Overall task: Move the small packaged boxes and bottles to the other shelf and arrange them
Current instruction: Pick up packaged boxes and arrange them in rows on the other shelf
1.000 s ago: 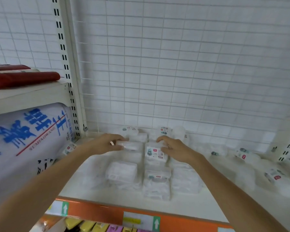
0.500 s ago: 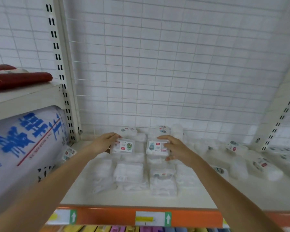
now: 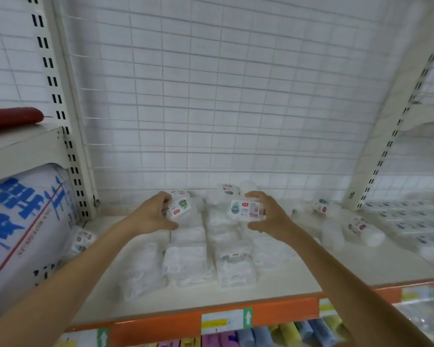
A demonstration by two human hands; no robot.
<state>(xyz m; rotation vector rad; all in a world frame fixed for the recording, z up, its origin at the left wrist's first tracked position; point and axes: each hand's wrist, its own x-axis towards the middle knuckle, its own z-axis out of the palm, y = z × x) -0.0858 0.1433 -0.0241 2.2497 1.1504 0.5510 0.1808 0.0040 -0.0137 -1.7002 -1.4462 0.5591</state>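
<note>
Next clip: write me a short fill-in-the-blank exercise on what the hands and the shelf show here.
1. Each hand holds one small labelled ____.
2. The left hand holds its box above the stacked white packs on the ____.
3. The shelf's front edge strip is coloured ____.

Missing words: box; shelf; orange

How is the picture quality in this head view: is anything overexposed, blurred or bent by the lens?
In the head view the white packages on the shelf are washed out, so their edges merge; the labels on the box in the left hand and the box in the right hand are soft and unreadable; the wide lens bends the slotted uprights outward; the image corners are blurred.
</note>
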